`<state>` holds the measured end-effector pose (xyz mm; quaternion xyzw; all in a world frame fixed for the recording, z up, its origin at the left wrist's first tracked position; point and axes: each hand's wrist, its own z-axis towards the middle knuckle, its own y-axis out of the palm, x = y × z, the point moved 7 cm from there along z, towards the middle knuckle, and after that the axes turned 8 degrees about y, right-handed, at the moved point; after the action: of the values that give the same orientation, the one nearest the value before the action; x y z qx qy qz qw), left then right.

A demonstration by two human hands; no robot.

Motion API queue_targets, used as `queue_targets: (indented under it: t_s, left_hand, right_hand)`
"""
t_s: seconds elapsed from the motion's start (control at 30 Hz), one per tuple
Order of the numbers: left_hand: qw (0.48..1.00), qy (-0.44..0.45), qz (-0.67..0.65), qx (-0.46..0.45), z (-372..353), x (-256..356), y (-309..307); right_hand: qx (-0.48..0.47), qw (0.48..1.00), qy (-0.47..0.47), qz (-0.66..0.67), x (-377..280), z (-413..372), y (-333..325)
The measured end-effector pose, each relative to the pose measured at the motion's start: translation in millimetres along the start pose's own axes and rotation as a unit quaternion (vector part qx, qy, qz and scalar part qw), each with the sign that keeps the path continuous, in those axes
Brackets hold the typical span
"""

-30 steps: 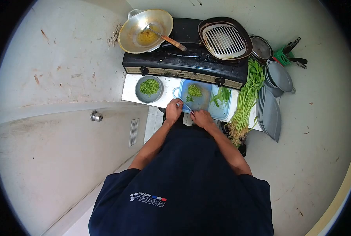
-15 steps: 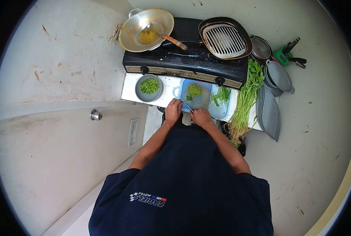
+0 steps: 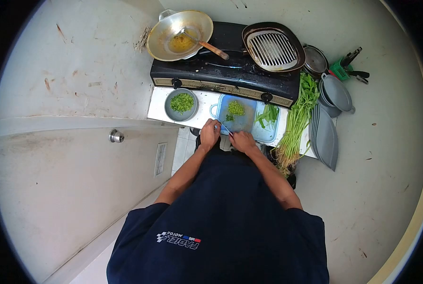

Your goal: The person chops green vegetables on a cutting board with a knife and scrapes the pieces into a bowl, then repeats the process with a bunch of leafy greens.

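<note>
My right hand is wrapped round the handle of a knife at the front edge of a blue cutting board. The blade slants up and left towards my left hand. My left fingers are closed together by the blade's tip, and what they hold, if anything, is hidden. A pile of chopped greens lies on the board, with a smaller, darker heap beside it. Cut green leaves rest on the board's right part.
A grey bowl of chopped greens stands left of the board. Behind is a black stove with a wok and a grill pan. Long-stemmed greens and stacked grey plates lie to the right.
The camera view has shifted slightly, moving the stove and bowl a little to the right. Both hands and the knife stay almost in place, with only a small shift of the left fingers.
</note>
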<state>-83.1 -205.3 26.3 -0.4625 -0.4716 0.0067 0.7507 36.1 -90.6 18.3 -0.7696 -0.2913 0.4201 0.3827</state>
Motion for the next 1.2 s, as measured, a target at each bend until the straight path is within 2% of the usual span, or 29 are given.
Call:
queue_targets:
  t_s: [0.23, 0.43, 0.53, 0.73, 0.83, 1.2]
  left_hand:
    - [1.0, -0.028, -0.014, -0.005, -2, 3, -2]
    - [1.0, -0.009, -0.018, -0.005, 8, -3, -1]
    - [0.998, -0.052, -0.04, -0.012, 7, -10, 4]
    - [1.0, 0.016, 0.008, -0.011, 4, -1, -4]
    - [1.0, 0.001, 0.019, -0.018, 2, -2, -4]
    - [0.998, 0.05, 0.047, -0.006, -6, -5, -7]
  right_hand:
    - [0.034, 0.999, 0.009, -0.016, -5, 8, 8]
    - [-0.007, 0.999, 0.028, 0.02, 4, -1, 4]
    - [-0.002, 1.0, 0.028, 0.015, 2, 0, 1]
    - [-0.01, 1.0, 0.004, 0.024, -4, 2, 4]
    - [-0.005, 1.0, 0.0, 0.017, -5, 5, 7]
    - [-0.016, 1.0, 0.02, 0.007, -2, 7, 4]
